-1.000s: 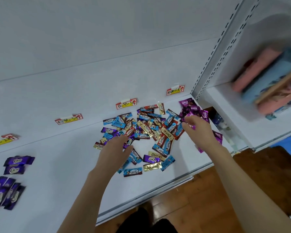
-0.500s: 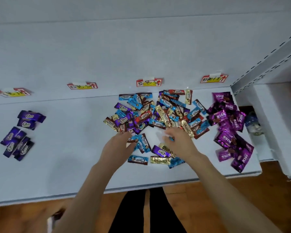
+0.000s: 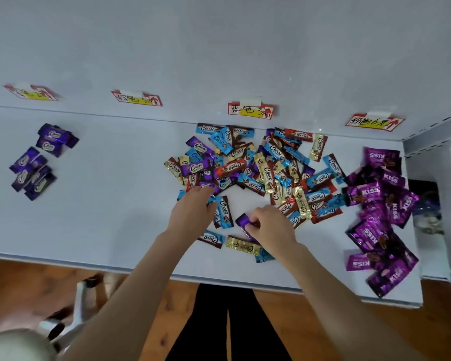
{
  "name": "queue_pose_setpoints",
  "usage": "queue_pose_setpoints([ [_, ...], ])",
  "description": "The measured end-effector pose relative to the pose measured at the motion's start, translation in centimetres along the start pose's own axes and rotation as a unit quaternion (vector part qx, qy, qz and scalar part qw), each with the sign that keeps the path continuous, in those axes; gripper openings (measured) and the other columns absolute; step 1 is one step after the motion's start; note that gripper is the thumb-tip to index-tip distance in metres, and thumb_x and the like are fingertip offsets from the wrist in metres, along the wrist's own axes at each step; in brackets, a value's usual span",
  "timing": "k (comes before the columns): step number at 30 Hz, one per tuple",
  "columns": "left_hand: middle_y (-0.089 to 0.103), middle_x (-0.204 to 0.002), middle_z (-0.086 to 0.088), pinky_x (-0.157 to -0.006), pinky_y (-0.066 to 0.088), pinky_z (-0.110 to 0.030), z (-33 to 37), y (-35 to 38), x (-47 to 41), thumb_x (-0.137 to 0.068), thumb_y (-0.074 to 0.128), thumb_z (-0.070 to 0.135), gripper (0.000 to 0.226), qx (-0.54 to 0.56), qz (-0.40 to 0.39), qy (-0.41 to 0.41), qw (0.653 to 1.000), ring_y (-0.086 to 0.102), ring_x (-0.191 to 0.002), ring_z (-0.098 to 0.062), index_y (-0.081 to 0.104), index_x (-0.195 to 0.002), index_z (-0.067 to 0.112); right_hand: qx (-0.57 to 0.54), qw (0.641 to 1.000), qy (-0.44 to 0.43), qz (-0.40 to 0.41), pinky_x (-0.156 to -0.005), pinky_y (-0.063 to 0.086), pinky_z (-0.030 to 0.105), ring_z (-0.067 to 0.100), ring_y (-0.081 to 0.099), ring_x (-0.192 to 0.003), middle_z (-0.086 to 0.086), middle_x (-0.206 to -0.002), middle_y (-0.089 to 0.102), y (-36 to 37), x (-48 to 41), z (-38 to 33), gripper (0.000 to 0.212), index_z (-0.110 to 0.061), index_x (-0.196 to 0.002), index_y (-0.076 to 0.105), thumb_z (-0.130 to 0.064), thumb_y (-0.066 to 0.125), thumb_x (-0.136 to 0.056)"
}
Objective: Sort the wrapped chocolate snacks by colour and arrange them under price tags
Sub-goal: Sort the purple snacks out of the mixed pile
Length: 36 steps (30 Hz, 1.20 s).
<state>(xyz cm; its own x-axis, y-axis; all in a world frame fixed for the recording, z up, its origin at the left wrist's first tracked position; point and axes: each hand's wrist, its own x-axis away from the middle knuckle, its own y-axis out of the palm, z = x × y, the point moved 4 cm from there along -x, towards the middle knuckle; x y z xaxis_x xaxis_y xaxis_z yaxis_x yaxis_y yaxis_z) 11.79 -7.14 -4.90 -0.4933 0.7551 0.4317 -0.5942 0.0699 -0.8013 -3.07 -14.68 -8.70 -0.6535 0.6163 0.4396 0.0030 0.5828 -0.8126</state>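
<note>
Head view: a white shelf (image 3: 102, 217) carries all the wrapped snacks, with four price tags (image 3: 250, 110) stuck along the back wall just above it. A mixed heap (image 3: 266, 168) of blue, gold, red and purple bars lies under the third tag from the left. The left hand (image 3: 193, 212) reaches to the near left edge of this heap, its fingers fairly straight and resting on the wrappers there, gripping nothing that shows. Just beside it lies a blue bar (image 3: 224, 212). The right hand (image 3: 274, 225) is curled, pinching a purple bar (image 3: 242, 220) between thumb and fingers, low over the shelf in front of the heap. A gold bar (image 3: 242, 246) lies near the front edge, just below that hand. Far left, well apart from the heap, sits a small group of dark purple bars (image 3: 37, 162). At the right end, under the last tag, larger purple packs (image 3: 380, 212) marked KISS are piled. A wooden floor (image 3: 24, 287) shows below the shelf.
</note>
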Motion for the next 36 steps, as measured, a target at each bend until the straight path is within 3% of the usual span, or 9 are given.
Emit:
queue_pose_setpoints([
  [6, 0.055, -0.117, -0.011, -0.079, 0.04, -0.029, 1.4, 1.3, -3.3, -0.095, 0.051, 0.019, 0.031, -0.054, 0.028, 0.043, 0.997, 0.052, -0.106, -0.025, 0.054, -0.123, 0.007, -0.254, 0.965, 0.048, 0.045, -0.064, 0.042, 0.026, 0.013, 0.05, -0.066, -0.001, -0.071, 0.052, -2.5, -0.1, 1.9, 0.01, -0.009, -0.08, 0.053, -0.008, 0.062, -0.082],
  [14, 0.042, -0.127, -0.015, -0.095, 0.039, -0.035, 2.0, 2.5, -5.1, -0.089, 0.062, 0.026, 0.043, -0.088, 0.033, 0.026, 0.995, 0.043, -0.115, -0.031, 0.049, -0.126, 0.01, -0.319, 0.939, 0.074, 0.102, -0.06, 0.039, 0.003, 0.003, 0.05, -0.069, -0.006, -0.075, 0.052, -4.2, 0.1, 4.9, 0.019, -0.014, -0.084, 0.047, -0.002, 0.062, -0.082],
  [21, 0.042, -0.122, -0.014, -0.086, 0.043, -0.033, 2.3, 2.1, -5.7, -0.092, 0.058, 0.025, 0.039, -0.094, -0.017, 0.062, 0.994, 0.051, -0.104, -0.03, 0.052, -0.127, 0.01, -0.344, 0.926, 0.101, 0.117, -0.064, 0.046, 0.015, 0.025, 0.06, -0.09, 0.003, -0.089, 0.059, -4.1, -0.2, 4.7, 0.02, -0.016, -0.099, 0.046, -0.005, 0.058, -0.086],
  [25, 0.046, -0.111, -0.013, -0.067, 0.039, -0.027, 2.0, 1.6, -4.8, -0.096, 0.047, 0.021, 0.029, -0.024, 0.018, 0.061, 0.998, 0.05, -0.084, -0.023, 0.061, -0.119, 0.01, -0.363, 0.919, 0.106, 0.111, -0.066, 0.047, 0.027, 0.031, 0.059, -0.091, 0.013, -0.093, 0.061, -4.4, -0.9, 3.7, 0.013, -0.018, -0.099, 0.046, -0.008, 0.049, -0.091],
  [27, 0.05, -0.11, -0.012, -0.067, 0.037, -0.025, 1.5, 1.1, -3.9, -0.096, 0.048, 0.018, 0.027, 0.048, 0.036, 0.054, 0.997, 0.051, -0.084, -0.022, 0.065, -0.114, 0.008, -0.354, 0.923, 0.113, 0.102, -0.067, 0.047, 0.032, 0.026, 0.06, -0.086, 0.01, -0.092, 0.062, -4.5, -1.6, 3.1, 0.005, -0.017, -0.097, 0.049, -0.019, 0.049, -0.092],
  [29, 0.057, -0.109, -0.008, -0.072, 0.035, -0.021, 0.7, 0.4, -2.9, -0.094, 0.052, 0.015, 0.024, 0.118, 0.049, 0.055, 0.99, 0.053, -0.09, -0.02, 0.067, -0.111, 0.008, -0.326, 0.934, 0.097, 0.107, -0.061, 0.043, 0.022, 0.01, 0.058, -0.074, -0.003, -0.079, 0.06, -4.7, -2.7, 2.2, 0.019, -0.015, -0.095, 0.051, -0.033, 0.056, -0.089],
  [31, 0.062, -0.09, 0.001, -0.067, 0.036, -0.021, -0.4, -0.2, -2.2, -0.093, 0.053, 0.015, 0.016, 0.163, 0.049, 0.046, 0.984, 0.053, -0.077, -0.013, 0.068, -0.099, 0.011, -0.282, 0.95, 0.073, 0.111, -0.061, 0.041, 0.014, 0.0, 0.051, -0.069, -0.014, -0.075, 0.054, -5.0, -4.2, 0.9, 0.025, -0.017, -0.093, 0.051, -0.037, 0.063, -0.084],
  [33, 0.056, -0.072, 0.01, -0.055, 0.039, -0.023, -2.2, -0.8, -1.8, -0.092, 0.054, 0.016, 0.006, 0.19, 0.042, 0.005, 0.981, 0.051, -0.062, -0.007, 0.058, -0.09, 0.019, -0.212, 0.971, 0.042, 0.101, -0.066, 0.045, 0.025, 0.011, 0.056, -0.073, -0.008, -0.078, 0.056, -5.0, -5.8, -0.5, 0.023, -0.013, -0.094, 0.057, -0.032, 0.065, -0.084],
  [36, 0.053, -0.072, 0.011, -0.049, 0.04, -0.01, -4.5, -1.8, -1.6, -0.089, 0.055, 0.016, 0.01, 0.199, 0.053, -0.047, 0.977, 0.051, -0.062, -0.005, 0.047, -0.094, 0.021, -0.1, 0.992, -0.006, 0.083, -0.071, 0.049, 0.033, 0.024, 0.06, -0.087, 0.006, -0.095, 0.066, -4.5, -8.0, -2.4, 0.021, -0.01, -0.101, 0.064, -0.025, 0.062, -0.087],
])
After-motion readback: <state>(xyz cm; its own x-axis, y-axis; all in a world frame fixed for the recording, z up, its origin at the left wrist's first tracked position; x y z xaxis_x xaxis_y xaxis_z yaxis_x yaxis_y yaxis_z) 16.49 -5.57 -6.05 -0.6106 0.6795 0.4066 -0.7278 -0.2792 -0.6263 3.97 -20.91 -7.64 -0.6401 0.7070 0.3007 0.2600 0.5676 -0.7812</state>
